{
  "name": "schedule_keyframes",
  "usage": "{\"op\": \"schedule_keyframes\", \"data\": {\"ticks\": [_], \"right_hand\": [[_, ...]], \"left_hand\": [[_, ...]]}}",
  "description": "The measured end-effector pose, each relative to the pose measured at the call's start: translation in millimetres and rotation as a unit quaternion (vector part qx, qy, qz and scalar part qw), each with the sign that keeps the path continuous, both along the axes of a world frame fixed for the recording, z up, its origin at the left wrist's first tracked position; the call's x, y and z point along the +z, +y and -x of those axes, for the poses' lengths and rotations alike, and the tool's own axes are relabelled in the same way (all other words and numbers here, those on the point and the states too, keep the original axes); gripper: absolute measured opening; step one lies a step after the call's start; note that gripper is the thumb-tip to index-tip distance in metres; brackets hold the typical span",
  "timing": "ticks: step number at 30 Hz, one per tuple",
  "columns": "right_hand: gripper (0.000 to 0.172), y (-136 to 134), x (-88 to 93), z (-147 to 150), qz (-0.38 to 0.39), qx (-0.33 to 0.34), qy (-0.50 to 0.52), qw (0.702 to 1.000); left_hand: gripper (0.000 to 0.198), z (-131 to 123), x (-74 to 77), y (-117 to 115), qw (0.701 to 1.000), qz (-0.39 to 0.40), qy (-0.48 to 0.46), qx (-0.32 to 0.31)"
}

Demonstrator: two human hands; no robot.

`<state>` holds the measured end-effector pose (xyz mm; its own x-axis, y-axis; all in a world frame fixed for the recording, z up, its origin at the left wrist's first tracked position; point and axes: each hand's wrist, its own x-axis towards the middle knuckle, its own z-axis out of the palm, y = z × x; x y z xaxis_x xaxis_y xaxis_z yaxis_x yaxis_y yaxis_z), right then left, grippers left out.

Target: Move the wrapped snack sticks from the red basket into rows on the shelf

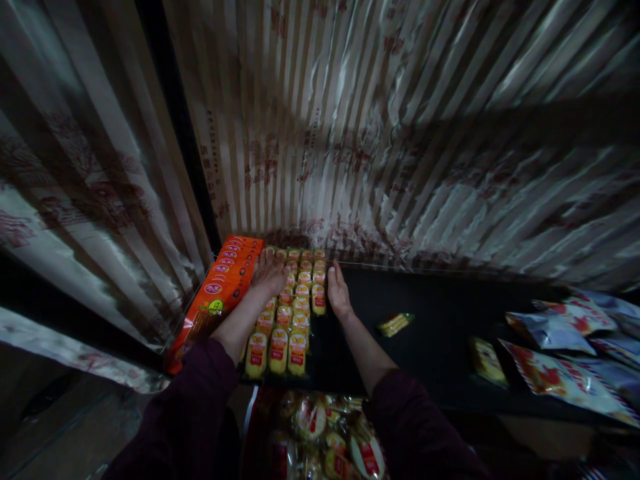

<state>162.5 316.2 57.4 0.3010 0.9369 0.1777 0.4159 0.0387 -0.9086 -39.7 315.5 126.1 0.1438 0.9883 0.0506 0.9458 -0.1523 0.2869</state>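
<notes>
Rows of small yellow wrapped snack cakes (279,350) lie on a black shelf (345,367). Over the left side of these rows rests my left hand (270,273), fingers stretched forward and palm down on the packs. My right hand (339,291) stands on edge along the right side of the rows, fingers straight and nothing in it. It is beside the rightmost column; whether it touches the packs I cannot tell. Left of the cakes is a row of orange snack packs (233,267), close to my left hand.
One loose wrapped cake (396,325) lies right of my right arm, another yellow pack (487,361) farther right. Several white and red bags (560,380) are piled at the right end. Below the shelf's front edge is a box of mixed wrapped snacks (310,419). Striped printed sheeting (360,133) hangs behind.
</notes>
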Motion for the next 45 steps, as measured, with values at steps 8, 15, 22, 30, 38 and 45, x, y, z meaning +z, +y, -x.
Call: {"op": "schedule_keyframes", "data": {"ticks": [8,15,22,30,38,45], "right_hand": [[0.07,-61.6,9.1,8.8,-0.021,0.002,-0.054,0.998],[0.069,-115.3,13.8,36.0,-0.049,0.017,-0.048,0.998],[0.067,-162.5,1.9,60.9,-0.053,0.037,-0.034,0.997],[0.061,-192.2,-14.1,91.0,-0.087,0.05,-0.162,0.982],[0.057,-189.0,-20.1,101.5,-0.071,0.037,-0.217,0.973],[0.056,-187.3,-23.9,104.3,-0.046,0.046,-0.25,0.966]], "left_hand": [[0.049,-12.4,19.7,-68.0,0.997,-0.058,-0.02,-0.044],[0.047,-26.7,-0.9,-142.7,0.985,-0.155,-0.028,-0.065],[0.057,-25.1,-49.4,-216.0,0.983,-0.18,-0.016,-0.007],[0.058,-4.1,-70.9,-241.6,0.979,-0.178,-0.014,0.096],[0.056,24.2,-81.5,-224.4,0.98,-0.178,-0.003,0.091],[0.055,23.7,-82.4,-216.1,0.98,-0.176,0.002,0.088]]}}
